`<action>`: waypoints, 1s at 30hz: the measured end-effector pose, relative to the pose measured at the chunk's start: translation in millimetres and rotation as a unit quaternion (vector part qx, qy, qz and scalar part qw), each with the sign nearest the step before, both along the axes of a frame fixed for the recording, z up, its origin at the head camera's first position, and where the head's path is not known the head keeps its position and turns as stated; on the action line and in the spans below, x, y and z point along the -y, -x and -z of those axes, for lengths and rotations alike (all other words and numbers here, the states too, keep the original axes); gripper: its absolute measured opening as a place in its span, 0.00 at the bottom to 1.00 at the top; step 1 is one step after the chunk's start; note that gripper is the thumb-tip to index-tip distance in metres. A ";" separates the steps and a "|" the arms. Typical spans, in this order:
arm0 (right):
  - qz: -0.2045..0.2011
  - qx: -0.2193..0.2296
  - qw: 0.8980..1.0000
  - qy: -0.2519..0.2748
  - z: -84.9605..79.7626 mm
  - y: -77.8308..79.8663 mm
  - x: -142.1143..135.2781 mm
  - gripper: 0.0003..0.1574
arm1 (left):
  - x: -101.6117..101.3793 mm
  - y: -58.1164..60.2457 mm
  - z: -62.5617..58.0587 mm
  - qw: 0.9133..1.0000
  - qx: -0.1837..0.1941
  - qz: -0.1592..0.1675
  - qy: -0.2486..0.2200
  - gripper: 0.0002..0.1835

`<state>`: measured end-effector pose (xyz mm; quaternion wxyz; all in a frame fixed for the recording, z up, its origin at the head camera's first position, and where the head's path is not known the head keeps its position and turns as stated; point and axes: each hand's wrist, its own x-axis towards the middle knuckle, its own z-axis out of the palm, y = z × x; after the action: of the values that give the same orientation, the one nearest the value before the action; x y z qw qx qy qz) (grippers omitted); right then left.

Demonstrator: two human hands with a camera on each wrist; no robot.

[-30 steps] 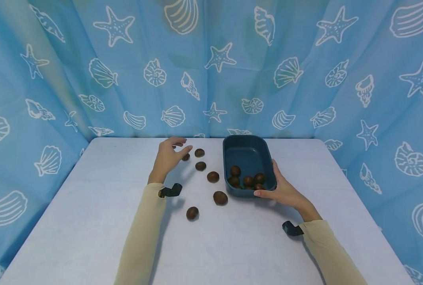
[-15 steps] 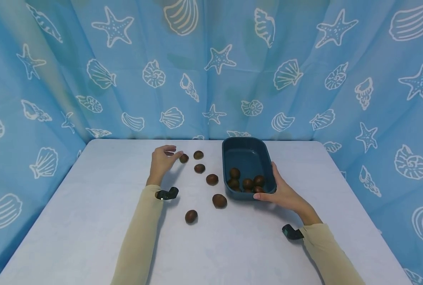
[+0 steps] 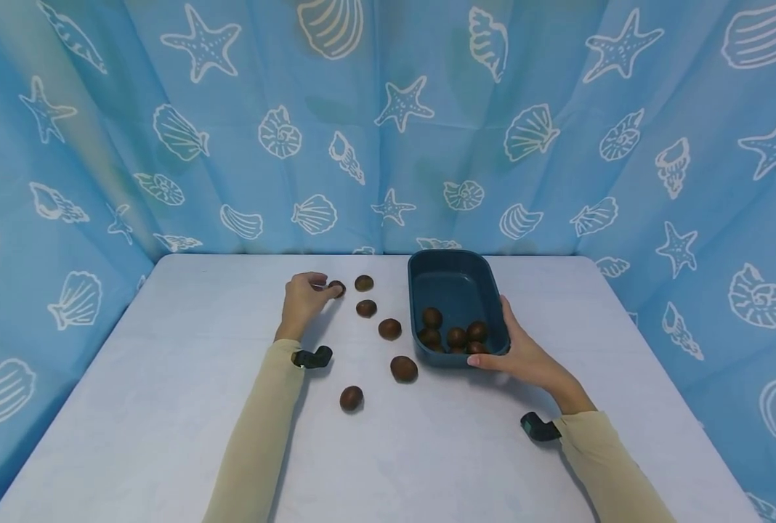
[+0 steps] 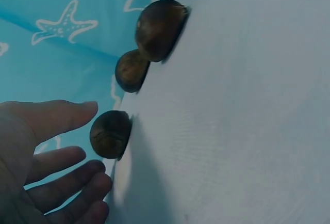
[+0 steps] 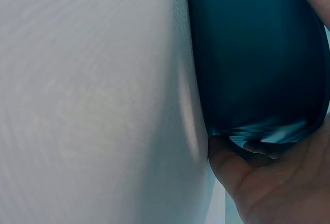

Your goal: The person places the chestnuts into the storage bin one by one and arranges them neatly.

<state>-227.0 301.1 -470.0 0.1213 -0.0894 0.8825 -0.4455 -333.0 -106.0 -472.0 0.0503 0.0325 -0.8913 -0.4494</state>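
Note:
My left hand point(image 3: 301, 303) reaches over the back left of the white table, its thumb and fingers spread on either side of a brown chestnut point(image 4: 110, 135). In the left wrist view the thumb tip is right by that chestnut, with the fingers apart below it. My right hand point(image 3: 530, 357) grips the near right corner of a dark blue rectangular container point(image 3: 452, 285), thumb at the front and fingers along the right side. Several chestnuts point(image 3: 456, 337) lie together in the container's near end. The right wrist view shows the container's dark outer wall point(image 5: 258, 53) against the palm.
More loose chestnuts lie between my left hand and the container, among them one at the back point(image 3: 364, 283), one by the container's corner point(image 3: 404, 369) and one nearer the front point(image 3: 352, 398). A blue shell-patterned curtain point(image 3: 388, 145) hangs behind the white table point(image 3: 166, 407).
My left hand has lowered to the chestnut at the back left, its thumb now overlapping it in the head view. The right hand has stayed at the container, which has not moved.

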 end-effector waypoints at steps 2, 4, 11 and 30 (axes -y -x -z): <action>0.000 0.001 1.000 0.000 -0.2 -0.1 0.8 0.86 | 0.0 -0.2 -0.6 1.000 0.000 0.003 0.009 0.26; 0.000 0.001 1.000 0.001 0.2 0.2 1.5 0.86 | 0.4 -0.3 -1.4 1.000 -0.003 0.006 0.019 0.26; 0.001 -0.002 1.000 -0.004 1.2 1.3 2.3 0.86 | 1.0 0.8 -3.4 0.998 -0.029 0.024 0.056 0.22; -0.002 -0.003 1.000 -0.009 0.5 1.1 -1.8 0.86 | -6.6 3.7 -9.5 0.997 -0.057 0.025 0.042 0.20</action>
<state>-228.1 302.9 -470.6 0.1204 -0.0910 0.8866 -0.4373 -336.7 -99.4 -462.5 0.0912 -0.0173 -0.9058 -0.4135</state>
